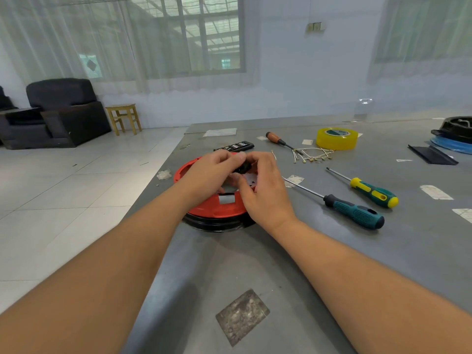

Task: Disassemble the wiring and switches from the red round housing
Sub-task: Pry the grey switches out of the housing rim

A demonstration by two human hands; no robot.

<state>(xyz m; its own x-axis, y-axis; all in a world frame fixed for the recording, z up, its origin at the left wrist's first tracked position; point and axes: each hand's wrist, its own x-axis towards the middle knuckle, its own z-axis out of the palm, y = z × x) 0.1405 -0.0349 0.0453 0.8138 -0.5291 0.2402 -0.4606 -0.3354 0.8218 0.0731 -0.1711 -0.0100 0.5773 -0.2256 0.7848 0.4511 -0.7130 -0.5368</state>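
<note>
**Desk:** What does the frame show, left to right?

**Photographer:** The red round housing point(219, 209) lies flat on the grey table point(383, 251), near its left edge, resting on a black base. Above it the left hand point(212, 172) and right hand point(265, 190) meet. Both have fingers curled round one small black part point(242, 167), most likely a switch, held just over the housing. How hard either grip closes on it I cannot tell; the fingers hide most of it.

**Desk:** How far along?

**Photographer:** My judgement: well underway. A rectangular opening on the near side of the housing stands bare, and a loose bundle of pale wires point(313, 155) with terminals already lies on the table to the right, apart from the housing. What remains inside is hidden beneath the hands.

**Desk:** Counts?

**Photographer:** One housing, one black part in hand, one wire bundle; the strands are too fine to count. Behind the hands lies one dark flat case point(235, 146). Three screwdrivers: one wooden-handled point(277, 140) and two green-and-yellow, a larger point(356, 212) and a smaller point(374, 192). One roll of yellow tape point(336, 138).
</note>
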